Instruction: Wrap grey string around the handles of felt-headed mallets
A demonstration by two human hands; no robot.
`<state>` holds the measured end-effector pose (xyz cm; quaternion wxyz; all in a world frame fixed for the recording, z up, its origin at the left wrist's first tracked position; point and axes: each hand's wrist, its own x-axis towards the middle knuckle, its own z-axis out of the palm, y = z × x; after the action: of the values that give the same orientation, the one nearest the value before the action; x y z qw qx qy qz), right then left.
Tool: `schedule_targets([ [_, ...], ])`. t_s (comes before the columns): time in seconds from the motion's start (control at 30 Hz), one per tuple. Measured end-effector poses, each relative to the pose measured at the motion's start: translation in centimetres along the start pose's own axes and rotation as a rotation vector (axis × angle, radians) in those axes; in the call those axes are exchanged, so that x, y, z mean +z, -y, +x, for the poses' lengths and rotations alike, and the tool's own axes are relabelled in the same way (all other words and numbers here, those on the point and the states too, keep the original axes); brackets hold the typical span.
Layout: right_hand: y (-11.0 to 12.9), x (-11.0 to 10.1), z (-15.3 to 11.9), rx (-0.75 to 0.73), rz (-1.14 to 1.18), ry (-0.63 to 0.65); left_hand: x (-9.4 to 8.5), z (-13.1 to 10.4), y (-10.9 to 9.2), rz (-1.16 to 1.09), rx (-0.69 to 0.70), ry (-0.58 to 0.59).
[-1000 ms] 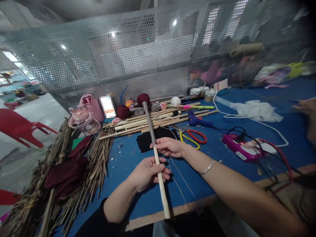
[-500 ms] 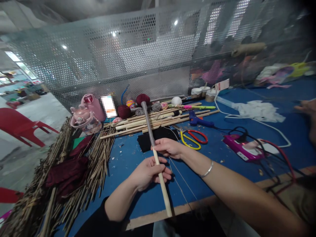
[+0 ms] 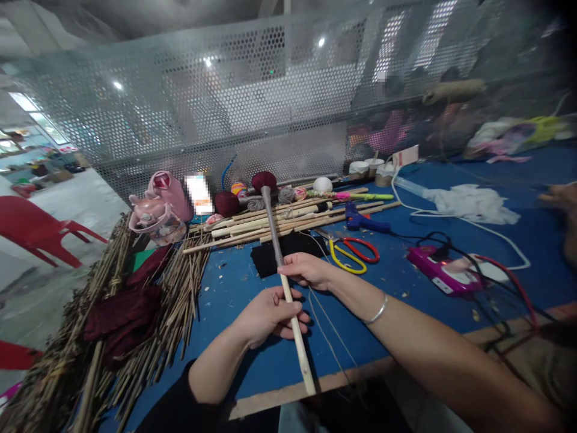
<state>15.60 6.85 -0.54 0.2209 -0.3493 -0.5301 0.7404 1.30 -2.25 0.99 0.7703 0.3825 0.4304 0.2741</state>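
A long pale wooden stick (image 3: pixel 298 340) slants away from me, its far half wrapped in grey yarn (image 3: pixel 272 227). Around the bare wood below the wrapping, my left hand (image 3: pixel 273 316) is closed, thumb on top and fingers beneath. The fingertips of my right hand (image 3: pixel 309 270) pinch the stick where the grey wrapping ends. Thin strands of yarn (image 3: pixel 331 325) hang below my right hand toward the table's front edge. Behind the stick lies a black cloth (image 3: pixel 264 258), partly hidden by it.
On the blue table (image 3: pixel 387 319) lie scissors (image 3: pixel 347 255), a blue glue gun (image 3: pixel 365 219), a purple power strip (image 3: pixel 444 270), wooden sticks (image 3: pixel 243 228) and yarn balls. Bundled twigs (image 3: pixel 174 313) cover the left side. Another person's hand (image 3: pixel 556 195) shows at the right edge.
The stick's far end has shifted slightly to the right and its near end also a little right. Both hands keep nearly the same places.
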Motion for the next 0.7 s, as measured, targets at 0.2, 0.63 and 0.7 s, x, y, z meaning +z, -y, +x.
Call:
schedule_targets([
  [0.2,0.34,-0.07,-0.43,0.072,0.061,0.183,0.07,-0.13,-0.18,-0.059,-0.031,0.075],
  [0.63,-0.07,-0.14,-0.3,0.016,0.019,0.216,-0.17,0.23,0.21,0.112,-0.018,-0.016],
  [0.7,0.11,-0.38,-0.4,-0.002,-0.005,0.234,-0.16,0.22,0.13,0.111,-0.024,0.003],
])
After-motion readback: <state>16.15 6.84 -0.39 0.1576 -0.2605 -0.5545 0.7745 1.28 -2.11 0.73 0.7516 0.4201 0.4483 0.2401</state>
